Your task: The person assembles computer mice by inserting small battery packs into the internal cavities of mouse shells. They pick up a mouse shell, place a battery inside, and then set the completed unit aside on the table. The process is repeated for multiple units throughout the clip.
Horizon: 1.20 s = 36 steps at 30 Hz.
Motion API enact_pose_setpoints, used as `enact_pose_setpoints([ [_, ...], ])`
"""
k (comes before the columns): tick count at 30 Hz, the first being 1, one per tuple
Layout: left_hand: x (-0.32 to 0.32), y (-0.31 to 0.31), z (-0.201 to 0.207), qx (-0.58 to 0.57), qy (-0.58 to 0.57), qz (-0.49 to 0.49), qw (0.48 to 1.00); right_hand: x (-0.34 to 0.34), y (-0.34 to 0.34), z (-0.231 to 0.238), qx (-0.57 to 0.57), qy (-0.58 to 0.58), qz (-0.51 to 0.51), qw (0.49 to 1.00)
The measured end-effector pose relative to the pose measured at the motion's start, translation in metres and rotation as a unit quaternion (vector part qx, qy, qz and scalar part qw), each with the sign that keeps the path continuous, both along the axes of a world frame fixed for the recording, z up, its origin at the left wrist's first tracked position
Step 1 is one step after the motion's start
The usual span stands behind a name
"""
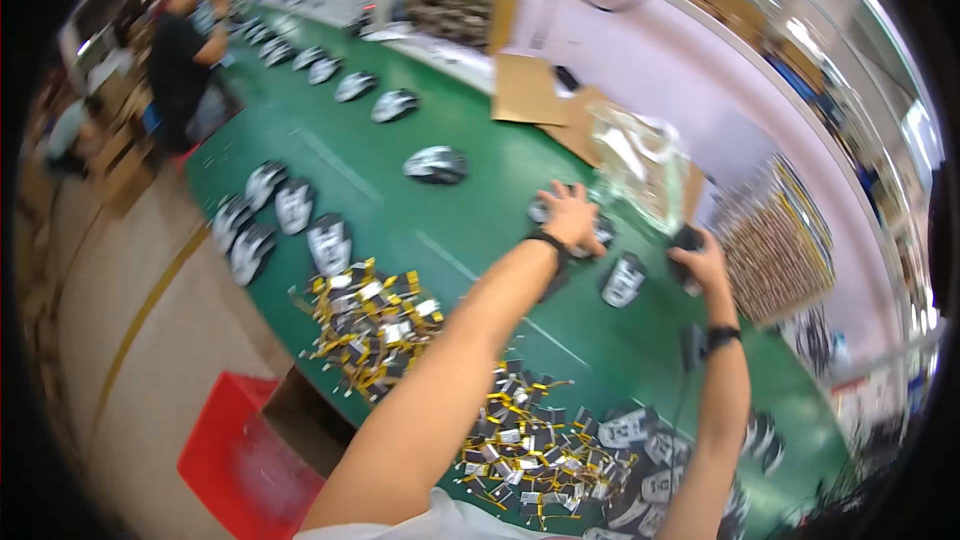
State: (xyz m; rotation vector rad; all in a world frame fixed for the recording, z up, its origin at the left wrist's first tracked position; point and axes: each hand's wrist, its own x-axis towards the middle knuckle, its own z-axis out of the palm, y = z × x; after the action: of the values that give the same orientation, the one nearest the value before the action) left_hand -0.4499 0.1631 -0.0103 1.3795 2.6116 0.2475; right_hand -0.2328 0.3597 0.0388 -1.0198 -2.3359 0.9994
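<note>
My left hand (572, 220) reaches to the middle of the green table with its fingers spread, over a couple of black-and-white computer mouse shells (603, 230) that it partly hides. To its right, my right hand (706, 262) is closed around a dark, mouse-sized piece (686, 243); blur hides its details. Between the hands lies a single mouse shell (624, 280) with a pale inside. Another mouse shell (436, 165) sits farther to the left. Nearer to me spreads a heap of small battery packs (375, 325) with yellow tape and wires, and a second battery heap (540, 445).
Several mouse shells (355, 87) form a line toward the far left, where a person (185, 60) stands. More shells (293, 205) rest at the left edge. A clear plastic bag (640, 160), cardboard and a stack of trays (775, 245) border the wall. A red stool (240, 460) stands below.
</note>
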Motion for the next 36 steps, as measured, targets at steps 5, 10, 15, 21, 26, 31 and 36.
enact_pose_setpoints([
  [5, 0.012, -0.002, -0.001, -0.002, 0.044, 0.001, 0.999, 0.024, -0.036, 0.042, 0.050, -0.015, 0.049, 0.997],
  [10, 0.016, -0.011, -0.001, 0.057, 0.063, 0.000, 0.996, 0.020, -0.069, 0.068, 0.024, 0.027, 0.096, 0.995],
  [15, 0.029, -0.019, -0.002, 0.088, 0.121, -0.027, 0.988, 0.005, -0.117, 0.098, -0.035, 0.054, 0.131, 0.989],
  [21, 0.029, -0.028, -0.009, 0.131, 0.074, -0.003, 0.989, -0.060, -0.188, 0.120, -0.049, 0.061, 0.209, 0.975],
  [26, 0.009, -0.027, -0.038, 0.212, -0.027, -0.016, 0.977, -0.116, -0.266, 0.146, -0.037, 0.100, 0.321, 0.941],
  [31, -0.002, -0.040, -0.039, 0.367, -0.103, -0.075, 0.922, -0.117, -0.289, 0.155, -0.067, 0.116, 0.372, 0.919],
  [36, -0.030, -0.066, -0.021, 0.493, -0.132, -0.116, 0.852, -0.121, -0.276, 0.146, -0.060, 0.119, 0.364, 0.922],
])
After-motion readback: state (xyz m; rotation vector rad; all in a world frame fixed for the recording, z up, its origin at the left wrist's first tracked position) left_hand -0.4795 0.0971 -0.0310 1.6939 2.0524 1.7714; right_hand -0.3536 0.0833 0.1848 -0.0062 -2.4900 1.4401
